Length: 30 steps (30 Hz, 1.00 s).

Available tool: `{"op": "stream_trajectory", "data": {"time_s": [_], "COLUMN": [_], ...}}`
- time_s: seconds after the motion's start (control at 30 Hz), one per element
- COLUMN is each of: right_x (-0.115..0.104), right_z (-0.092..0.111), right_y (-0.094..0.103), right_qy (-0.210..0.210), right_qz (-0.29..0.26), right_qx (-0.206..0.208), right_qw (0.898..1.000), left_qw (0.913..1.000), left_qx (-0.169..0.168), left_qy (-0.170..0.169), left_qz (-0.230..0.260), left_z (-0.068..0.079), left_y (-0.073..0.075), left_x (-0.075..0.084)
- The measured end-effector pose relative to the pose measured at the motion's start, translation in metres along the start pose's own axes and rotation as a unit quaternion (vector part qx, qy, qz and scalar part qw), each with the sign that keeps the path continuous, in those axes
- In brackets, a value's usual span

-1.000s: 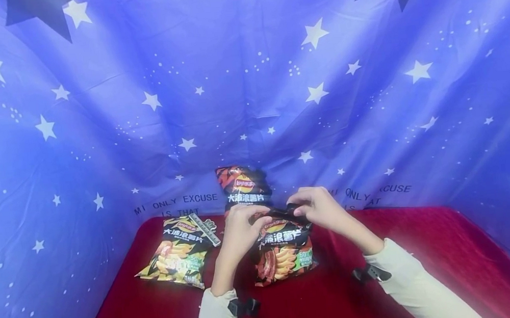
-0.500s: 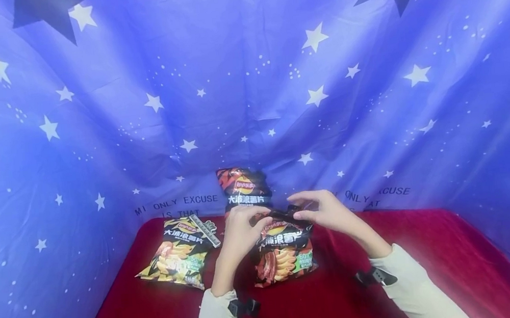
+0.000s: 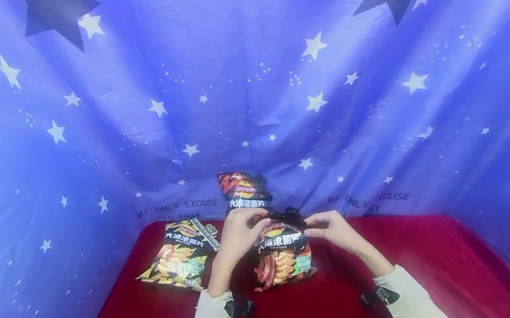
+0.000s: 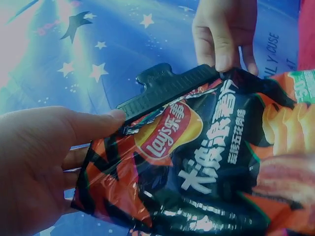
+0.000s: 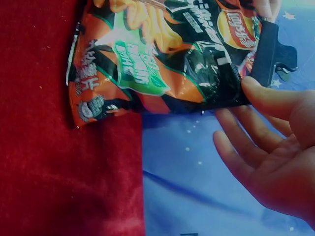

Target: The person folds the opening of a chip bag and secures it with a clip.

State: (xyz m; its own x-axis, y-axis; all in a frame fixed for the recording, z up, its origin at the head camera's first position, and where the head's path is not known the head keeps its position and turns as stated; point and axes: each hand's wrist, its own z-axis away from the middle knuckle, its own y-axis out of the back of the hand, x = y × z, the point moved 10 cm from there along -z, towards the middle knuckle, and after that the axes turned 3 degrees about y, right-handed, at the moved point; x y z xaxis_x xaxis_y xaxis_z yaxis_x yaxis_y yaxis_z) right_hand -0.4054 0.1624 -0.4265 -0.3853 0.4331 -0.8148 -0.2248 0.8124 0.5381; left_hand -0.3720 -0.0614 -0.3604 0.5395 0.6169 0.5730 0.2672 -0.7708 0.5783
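Observation:
A black-and-orange bag of potato chips (image 3: pixel 284 266) is held up between both hands, its printed front facing me in the head view. Along its top edge runs a black bag clip (image 4: pixel 167 88) with a tab on its outer side. My left hand (image 3: pixel 240 236) pinches the bag's top left corner, the thumb lying on the clip's end in the left wrist view. At the opposite end, my right hand (image 3: pixel 333 231) pinches the bag's edge and the clip's end with thumb and fingers. In the right wrist view, its other fingers are spread behind the bag.
A yellow-and-black chip bag (image 3: pixel 172 261) lies to the left on the red cloth-covered table (image 3: pixel 431 265), a ridged clip (image 3: pixel 205 234) across its top right corner. Behind the hands stands another red-and-black chip bag (image 3: pixel 244 186), against the blue star-printed curtain (image 3: pixel 248 88).
My right hand has loosened its fingers from the clip's upper side, moved slightly down and pinched the right end. The left hand keeps its grip. The head view has tilted slightly up.

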Motion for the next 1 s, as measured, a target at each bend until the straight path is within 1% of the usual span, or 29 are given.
{"op": "stream_trajectory", "data": {"time_s": [0.03, 0.1, 0.17, 0.2, 0.27, 0.33, 0.4, 0.47, 0.5, 0.53, 0.6, 0.7, 0.77, 0.83, 0.93, 1.0], "right_x": [0.000, 0.001, 0.001, 0.001, 0.002, 0.003, 0.004, 0.005, 0.005, 0.006, 0.006, 0.005, 0.004, 0.002, 0.002, 0.004], "right_z": [0.000, 0.001, 0.002, 0.003, 0.003, 0.003, 0.003, 0.003, 0.003, 0.004, 0.005, 0.007, 0.008, 0.007, 0.003, -0.003], "right_y": [0.000, 0.000, 0.000, 0.001, 0.000, -0.001, -0.001, -0.003, -0.004, -0.004, -0.005, -0.002, 0.003, 0.013, 0.032, 0.044], "right_qy": [0.002, 0.004, 0.002, 0.000, -0.005, -0.012, -0.017, -0.022, -0.022, -0.023, -0.023, -0.019, -0.019, -0.024, -0.037, -0.051], "right_qz": [-0.005, -0.017, -0.028, -0.032, -0.041, -0.058, -0.070, -0.086, -0.091, -0.094, -0.098, -0.106, -0.108, -0.108, -0.106, -0.107], "right_qx": [0.009, 0.021, 0.026, 0.028, 0.028, 0.025, 0.024, 0.021, 0.020, 0.020, 0.020, 0.019, 0.024, 0.037, 0.064, 0.078], "right_qw": [1.000, 1.000, 0.999, 0.999, 0.999, 0.998, 0.997, 0.996, 0.995, 0.995, 0.995, 0.994, 0.994, 0.993, 0.992, 0.990], "left_qw": [0.9999, 0.9981, 0.9919, 0.9864, 0.9729, 0.9578, 0.9429, 0.9307, 0.9259, 0.9209, 0.9152, 0.9114, 0.9115, 0.9145, 0.9239, 0.9291], "left_qx": [0.005, 0.022, 0.039, 0.046, 0.047, 0.033, 0.013, -0.003, -0.007, -0.009, -0.009, 0.001, 0.006, 0.011, 0.016, 0.024], "left_qy": [0.006, 0.029, 0.073, 0.099, 0.151, 0.202, 0.242, 0.272, 0.281, 0.289, 0.291, 0.287, 0.278, 0.264, 0.248, 0.240], "left_qz": [0.014, 0.051, 0.096, 0.123, 0.168, 0.202, 0.229, 0.244, 0.252, 0.262, 0.278, 0.295, 0.303, 0.306, 0.291, 0.280], "left_z": [0.001, 0.004, 0.010, 0.015, 0.025, 0.035, 0.045, 0.053, 0.056, 0.058, 0.059, 0.056, 0.049, 0.038, 0.015, 0.000], "left_y": [0.001, 0.004, 0.007, 0.008, 0.007, 0.004, 0.000, -0.003, -0.004, -0.005, -0.006, -0.005, -0.005, -0.005, -0.007, -0.009], "left_x": [-0.002, -0.010, -0.023, -0.030, -0.047, -0.061, -0.073, -0.082, -0.084, -0.086, -0.087, -0.082, -0.077, -0.070, -0.059, -0.055]}}
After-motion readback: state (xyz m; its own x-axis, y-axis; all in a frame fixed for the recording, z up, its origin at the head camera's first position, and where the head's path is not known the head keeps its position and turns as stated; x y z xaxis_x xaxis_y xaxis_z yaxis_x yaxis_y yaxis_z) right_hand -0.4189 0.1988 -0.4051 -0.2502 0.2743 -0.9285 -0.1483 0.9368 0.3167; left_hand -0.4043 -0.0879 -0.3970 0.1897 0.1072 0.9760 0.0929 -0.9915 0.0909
